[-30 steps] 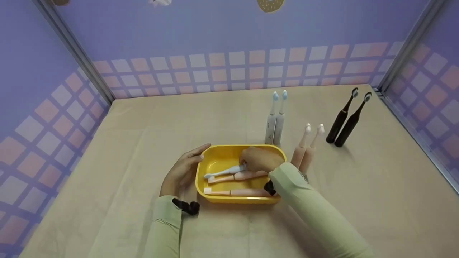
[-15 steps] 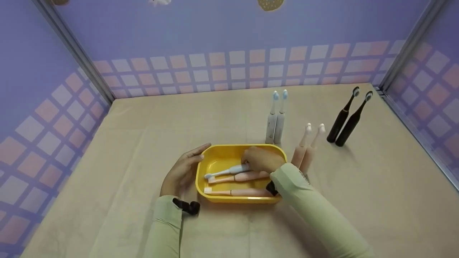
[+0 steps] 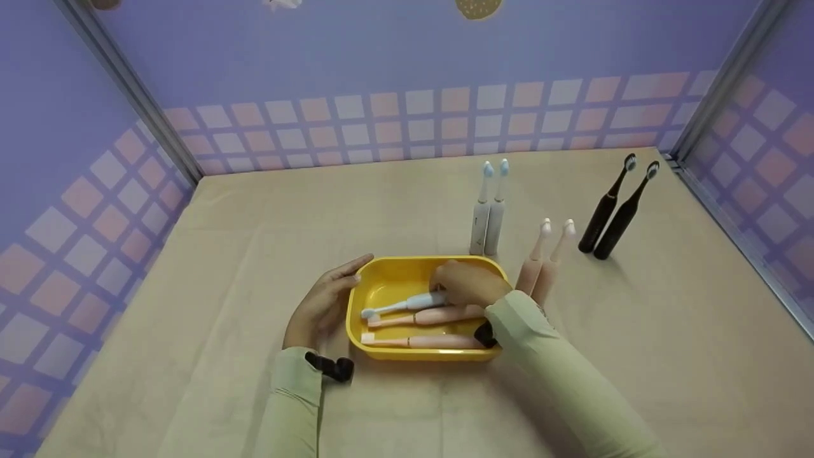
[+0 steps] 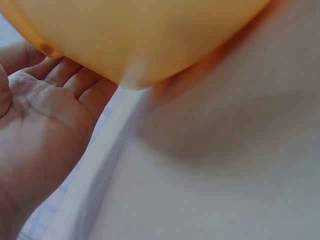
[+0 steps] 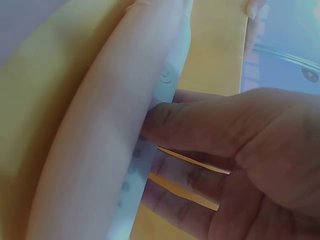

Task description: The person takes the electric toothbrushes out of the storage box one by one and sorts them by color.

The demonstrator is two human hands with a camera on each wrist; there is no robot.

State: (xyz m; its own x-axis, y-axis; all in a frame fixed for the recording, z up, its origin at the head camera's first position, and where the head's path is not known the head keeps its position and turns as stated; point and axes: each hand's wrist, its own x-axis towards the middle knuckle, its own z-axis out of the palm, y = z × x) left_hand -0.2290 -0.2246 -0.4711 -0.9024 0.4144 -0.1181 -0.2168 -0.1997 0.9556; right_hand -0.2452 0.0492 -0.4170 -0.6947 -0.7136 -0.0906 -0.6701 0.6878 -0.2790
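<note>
1. Purple walls point(image 3: 407, 51) printed with pink and white squares point(image 3: 420, 107) closed in the workspace, and grey metal posts point(image 3: 121, 76) ran up its corners.
2. A pale, lightly creased cloth point(image 3: 229, 318) covered the table; the yellow box point(image 3: 426, 356) sat on it, toward the person.
3. Inside the box lay the pale blue toothbrush point(image 3: 425, 300), behind two pink toothbrushes point(image 3: 445, 341), all with their heads toward the left.
4. The right hand point(image 3: 470, 282) grasped the blue handle, thumb on the button side and fingers against the opposite side.
5. The left hand point(image 3: 323, 298) lay against the box's left end with fingers extended, apparently steadying it; its fingertips were partly hidden in the wrist view.
6. The step in hand appeared to be positioning the blue toothbrush; the next move seemed to call for a controlled grip, without nudging the neighbouring pink one.
7. Beyond the box stood a white pair point(image 3: 479, 226), with a pink pair point(image 3: 530, 273) near its right end and a black pair point(image 3: 615, 230) farther right.
</note>
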